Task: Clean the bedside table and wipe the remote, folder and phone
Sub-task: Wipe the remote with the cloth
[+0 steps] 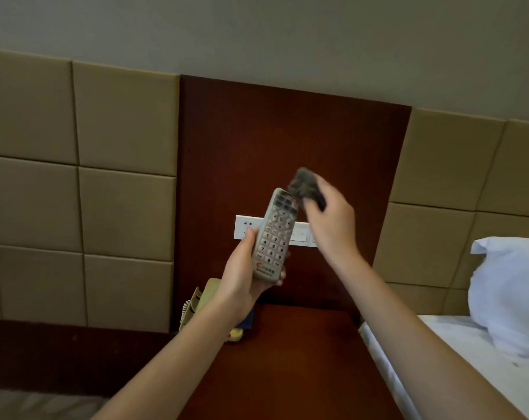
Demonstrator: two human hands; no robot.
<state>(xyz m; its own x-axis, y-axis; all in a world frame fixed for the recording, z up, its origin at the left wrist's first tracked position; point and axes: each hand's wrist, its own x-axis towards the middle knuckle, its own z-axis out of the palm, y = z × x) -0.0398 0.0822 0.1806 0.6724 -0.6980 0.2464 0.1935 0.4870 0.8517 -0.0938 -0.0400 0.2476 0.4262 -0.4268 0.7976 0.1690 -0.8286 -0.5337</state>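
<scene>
Above the table (302, 359), the left hand (242, 280) grips the remote (274, 237) upright by its lower end while the right hand (330, 219), clenched on a grey cloth (305, 186), presses it against the remote's top.

left hand (242, 274) holds remote (274, 237) upright; right hand (330, 219) presses cloth (305, 186) against its top.

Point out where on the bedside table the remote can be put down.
Bare wood runs across the bedside table from its middle to the bed edge. The left rear corner is crowded: the phone and a dark blue item sit under the left hand.
</scene>
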